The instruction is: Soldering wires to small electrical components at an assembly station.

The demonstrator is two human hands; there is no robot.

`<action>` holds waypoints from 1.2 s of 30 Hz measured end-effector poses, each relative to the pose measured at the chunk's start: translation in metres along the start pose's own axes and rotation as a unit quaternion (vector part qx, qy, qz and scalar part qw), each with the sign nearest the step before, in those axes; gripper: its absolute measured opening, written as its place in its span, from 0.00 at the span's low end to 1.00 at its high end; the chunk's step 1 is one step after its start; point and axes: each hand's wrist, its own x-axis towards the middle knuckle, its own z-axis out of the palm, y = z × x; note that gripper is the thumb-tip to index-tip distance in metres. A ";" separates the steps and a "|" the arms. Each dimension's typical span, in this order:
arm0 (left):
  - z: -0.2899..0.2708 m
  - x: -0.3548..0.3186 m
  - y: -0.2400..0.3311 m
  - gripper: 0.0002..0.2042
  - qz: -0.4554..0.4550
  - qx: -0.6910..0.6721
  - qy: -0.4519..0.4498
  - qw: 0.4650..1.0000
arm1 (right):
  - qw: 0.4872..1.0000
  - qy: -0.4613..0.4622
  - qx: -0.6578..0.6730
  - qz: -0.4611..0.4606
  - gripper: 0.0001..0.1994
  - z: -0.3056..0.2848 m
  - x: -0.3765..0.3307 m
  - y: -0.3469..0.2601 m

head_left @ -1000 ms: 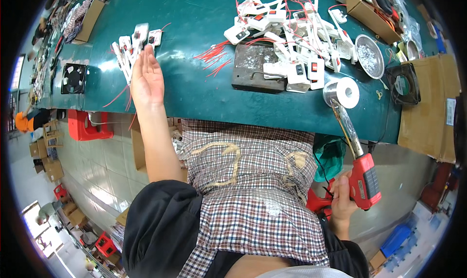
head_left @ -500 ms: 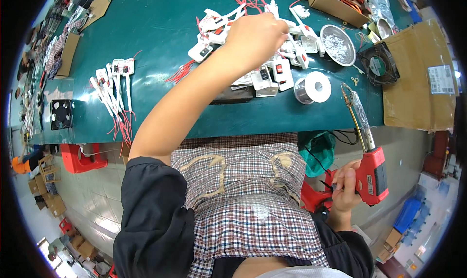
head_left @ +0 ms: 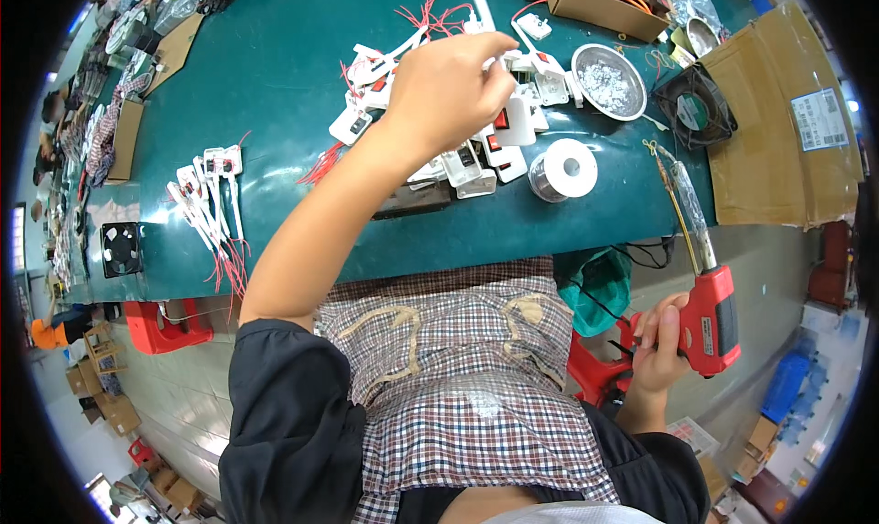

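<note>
- Broadly, a green table (head_left: 275, 84) fills the upper part of the view, its near edge curving above the person's lap, which is covered by a checked cloth (head_left: 458, 377).
- At the right end of the table lies a flattened brown cardboard sheet (head_left: 778, 130), and beside it, toward the middle, sits a dark round fan (head_left: 693, 107).
- A loose pile of white switch parts with red wires (head_left: 476, 148) covers the table's middle; this is where the work is going on.
- The left hand (head_left: 453, 89) is stretched out over that pile, the forearm crossing the table edge. Its fingers are curled and bunched together at their tips just above the white parts; whether they pinch one of them cannot be told from this angle.
- The right hand (head_left: 661, 341) is down off the table, beside the lap on the right, closed firmly around the grip of a red soldering gun (head_left: 710, 313). The gun's long tip points up toward the table edge, near the fan.
- A row of finished white parts with red leads (head_left: 212, 203) lies apart, on the table's left side.
- A shallow metal dish (head_left: 609, 82) stands just right of the pile.
- A spool of solder wire (head_left: 563, 169) rests below the dish, close to the table edge.
- A small black fan (head_left: 121, 247) sits at the far left.
</note>
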 end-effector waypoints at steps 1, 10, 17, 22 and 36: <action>-0.011 -0.006 0.004 0.10 -0.063 -0.091 -0.001 0.994 | 1.000 -0.004 0.011 0.002 0.02 0.004 0.003 0.001; -0.058 -0.066 0.022 0.08 -0.287 -0.535 0.000 0.795 | 0.995 -0.048 0.088 -0.009 0.02 0.071 0.023 0.003; -0.070 -0.086 0.047 0.09 -0.328 -0.505 0.011 0.798 | 0.990 -0.119 -0.020 -0.071 0.26 0.130 0.026 0.005; -0.066 -0.097 0.057 0.11 -0.307 -0.451 0.046 0.837 | 0.971 -0.111 -0.110 -0.180 0.30 0.150 0.024 0.021; -0.062 -0.127 0.070 0.10 -0.282 -0.249 0.049 0.925 | 0.972 -0.119 -0.191 -0.071 0.29 0.164 0.000 0.045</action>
